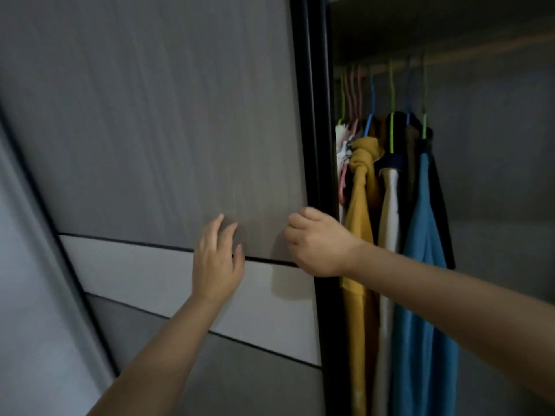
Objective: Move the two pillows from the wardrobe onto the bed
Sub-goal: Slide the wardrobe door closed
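Sliding: our right hand (318, 241) grips the wardrobe door (156, 130) edge
Left hand (216, 259): open, flat on it (pillows unseen)

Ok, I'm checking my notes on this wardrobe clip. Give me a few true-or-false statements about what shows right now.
1. The left hand lies flat on the grey sliding wardrobe door. True.
2. The right hand curls at the door's black edge. True.
3. Two pillows lie in view. False: none visible.
4. The mustard-yellow garment lies folded on a shelf. False: it hangs.
5. A blue garment hangs inside. True.
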Tool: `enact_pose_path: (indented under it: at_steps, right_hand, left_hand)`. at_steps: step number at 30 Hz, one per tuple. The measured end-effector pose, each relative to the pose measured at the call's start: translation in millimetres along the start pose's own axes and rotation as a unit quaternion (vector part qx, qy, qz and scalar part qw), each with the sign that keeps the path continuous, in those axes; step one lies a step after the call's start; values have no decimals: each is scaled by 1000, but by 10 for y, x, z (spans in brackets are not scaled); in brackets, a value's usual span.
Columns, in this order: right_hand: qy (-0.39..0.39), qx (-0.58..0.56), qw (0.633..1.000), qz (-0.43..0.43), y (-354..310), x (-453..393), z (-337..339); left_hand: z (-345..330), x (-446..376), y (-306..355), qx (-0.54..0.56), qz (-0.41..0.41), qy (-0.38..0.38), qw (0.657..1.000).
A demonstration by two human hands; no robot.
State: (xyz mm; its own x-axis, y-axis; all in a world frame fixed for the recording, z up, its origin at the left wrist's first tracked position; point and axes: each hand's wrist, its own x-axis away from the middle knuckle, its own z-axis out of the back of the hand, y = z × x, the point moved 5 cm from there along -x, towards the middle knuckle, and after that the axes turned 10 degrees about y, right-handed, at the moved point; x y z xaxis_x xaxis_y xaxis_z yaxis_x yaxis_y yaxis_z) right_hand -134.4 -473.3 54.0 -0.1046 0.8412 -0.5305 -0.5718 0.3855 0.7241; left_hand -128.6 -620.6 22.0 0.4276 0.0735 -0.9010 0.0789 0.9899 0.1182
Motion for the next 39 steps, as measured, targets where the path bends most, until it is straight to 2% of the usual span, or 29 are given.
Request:
enact_pose_path:
  at_steps: [6,12,15,22,27,33,39]
  right_hand:
    - [48,35,998,-31,119,216,228]
    - [29,88,994,-50,206,657,496]
    - [-7,97,993,-60,291,935,762]
    - [-91,148,978,-116,506,1770,1270]
    - [-200,165,953,-159,720,2408,1716]
    - [-224,180,929,-234,930,3151,2234]
    - [-276,199,894,-292,1043,3791,2647]
  left_hand:
    - [138,62,213,9,12,-26,1000]
    - [189,97,680,51,6,2,999]
    - [181,164,1025,90,29,10,995]
    - [60,498,2005,140,-3,-25,990]
    - [53,729,2795,182,4,-53,982]
    - [145,967,3564,213,-22,-61,975]
    - [183,806,4272,214,-73,-62,972]
